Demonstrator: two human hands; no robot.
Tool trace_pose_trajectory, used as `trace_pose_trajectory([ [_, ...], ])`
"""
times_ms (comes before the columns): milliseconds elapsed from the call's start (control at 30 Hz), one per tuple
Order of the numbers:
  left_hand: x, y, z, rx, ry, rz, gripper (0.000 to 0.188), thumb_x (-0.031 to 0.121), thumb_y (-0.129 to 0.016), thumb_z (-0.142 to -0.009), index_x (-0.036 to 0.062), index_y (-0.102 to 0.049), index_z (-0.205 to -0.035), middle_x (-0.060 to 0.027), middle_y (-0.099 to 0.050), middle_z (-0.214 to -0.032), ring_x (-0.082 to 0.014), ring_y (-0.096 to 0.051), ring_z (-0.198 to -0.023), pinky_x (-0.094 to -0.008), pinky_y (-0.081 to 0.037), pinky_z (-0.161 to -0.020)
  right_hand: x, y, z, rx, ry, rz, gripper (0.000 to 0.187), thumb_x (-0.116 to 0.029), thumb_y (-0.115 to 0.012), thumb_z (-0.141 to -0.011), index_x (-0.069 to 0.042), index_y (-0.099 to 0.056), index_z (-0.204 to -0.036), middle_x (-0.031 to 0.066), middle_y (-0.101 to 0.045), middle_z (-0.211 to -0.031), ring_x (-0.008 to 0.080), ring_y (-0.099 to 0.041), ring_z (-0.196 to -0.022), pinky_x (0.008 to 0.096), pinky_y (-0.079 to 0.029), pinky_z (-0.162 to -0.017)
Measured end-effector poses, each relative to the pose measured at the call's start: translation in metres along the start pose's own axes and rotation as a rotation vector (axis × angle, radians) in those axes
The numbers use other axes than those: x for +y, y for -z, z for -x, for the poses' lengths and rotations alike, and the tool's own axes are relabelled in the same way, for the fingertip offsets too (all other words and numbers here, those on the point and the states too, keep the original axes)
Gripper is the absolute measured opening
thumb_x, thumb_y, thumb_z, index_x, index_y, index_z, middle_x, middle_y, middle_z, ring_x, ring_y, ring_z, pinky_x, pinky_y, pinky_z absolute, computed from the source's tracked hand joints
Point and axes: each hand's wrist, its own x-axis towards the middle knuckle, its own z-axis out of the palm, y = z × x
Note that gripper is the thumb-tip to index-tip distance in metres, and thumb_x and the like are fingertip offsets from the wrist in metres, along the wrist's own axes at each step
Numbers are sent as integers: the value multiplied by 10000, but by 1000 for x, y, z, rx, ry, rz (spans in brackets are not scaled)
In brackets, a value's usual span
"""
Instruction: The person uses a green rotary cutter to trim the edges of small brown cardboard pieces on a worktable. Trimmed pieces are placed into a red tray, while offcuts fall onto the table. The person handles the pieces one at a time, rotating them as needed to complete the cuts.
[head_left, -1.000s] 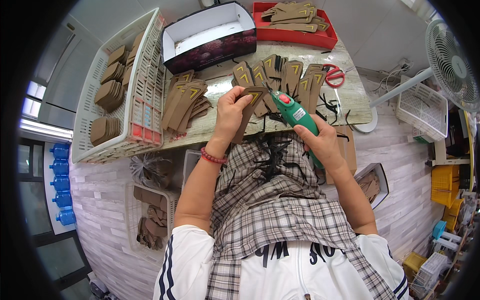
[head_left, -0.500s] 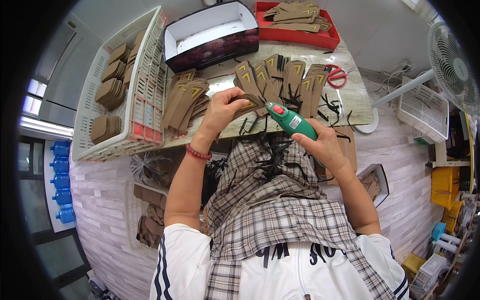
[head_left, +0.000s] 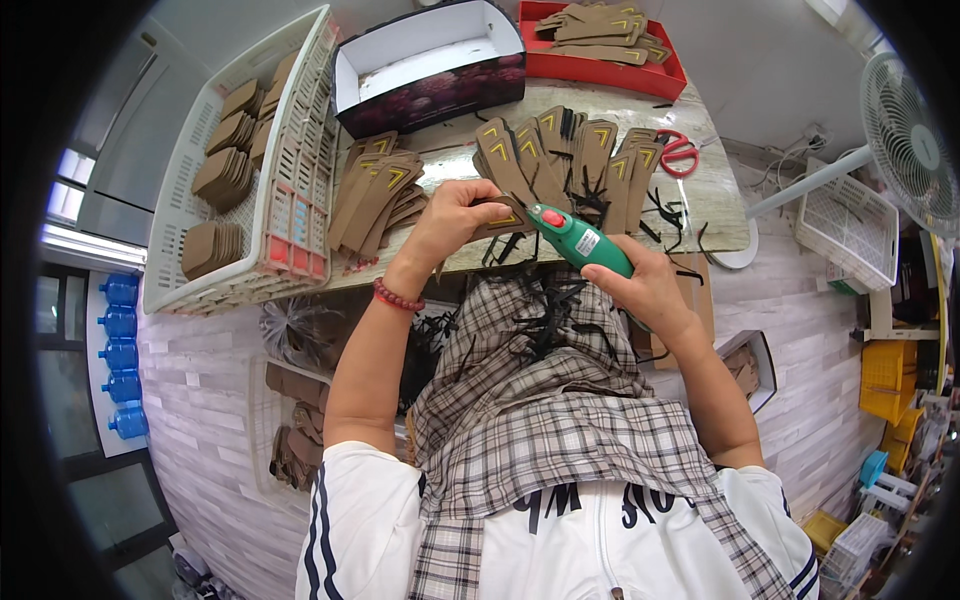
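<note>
My left hand [head_left: 452, 226] pinches a brown fabric shoulder board [head_left: 503, 224] with a yellow chevron, just above the table's front edge. Wrapped in my right hand [head_left: 648, 288] is a green pair of electric scissors [head_left: 582, 244] with a red button. Its narrow tip meets the board's right end; exactly how the blades sit on it is too small to tell. Behind my hands lie fanned shoulder boards [head_left: 595, 155] with black strips on some of them. Another stack of boards [head_left: 375, 200] is to the left. Black trimmings [head_left: 548, 315] litter the plaid apron on my lap.
A white plastic crate [head_left: 318, 150] with brown stacks stands at the left. At the back are a dark open box [head_left: 430, 105] and a red tray [head_left: 600, 72] of boards. Red-handled scissors [head_left: 680, 155] lie at the right, with a white fan [head_left: 910, 130] beyond the table.
My left hand has shifted slightly and turned the shoulder board to a flatter angle. The electric scissors have moved a little left and stay at its right end.
</note>
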Motion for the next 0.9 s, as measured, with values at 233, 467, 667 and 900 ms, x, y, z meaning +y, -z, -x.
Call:
trace_pose_trajectory([
  [233, -2, 41, 6, 22, -51, -236, 158, 149, -667, -824, -8, -673, -827, 33, -573, -671, -52, -465, -602, -241, -375, -535, 1, -13, -6, 23, -39, -143, 410, -330, -747, -816, -9, -637, -1044, 47, -622, -706, 91, -565, -571, 262, -459, -524],
  [467, -21, 92, -6, 660, -355, -1214, 362, 299, -722, -776, 113, -636, -1073, -66, -541, -980, -276, -481, -972, -421, -380, -870, 14, -8, 3, 124, -106, -240, 354, -296, -726, -845, -1, -638, -1020, -4, -562, -646, 51, -502, -496, 230, -408, -442],
  [667, -73, -15, -69, 668, -283, -1221, 533, 289, -727, -802, 76, -564, -1262, -176, -436, -1348, -349, -293, -1340, -521, -222, -1098, 25, -10, 5, 175, -92, -231, 347, -296, -723, -852, 5, -640, -1004, -3, -549, -636, 53, -497, -486, 233, -406, -438],
  [900, -68, -34, -67, 768, -290, -963, 457, 153, -740, -783, 78, -576, -1203, -113, -525, -1236, -286, -398, -1257, -457, -222, -1105, 26, -15, 4, 221, -108, -268, 338, -285, -715, -855, 13, -639, -997, -10, -539, -615, 48, -486, -474, 230, -393, -430],
])
